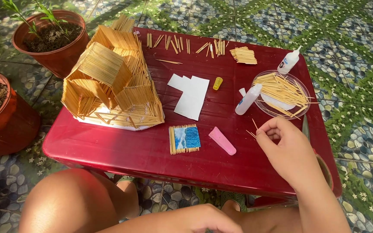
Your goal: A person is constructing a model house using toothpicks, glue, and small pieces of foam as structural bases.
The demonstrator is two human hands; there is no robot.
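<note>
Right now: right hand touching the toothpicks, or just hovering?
Touching. Head view shows the right hand pinching a few toothpicks between its fingertips, above the red table.

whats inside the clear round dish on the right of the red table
The clear dish holds a loose heap of toothpicks over something white. The sticks cover most of it, so its kind can't be told.
</note>
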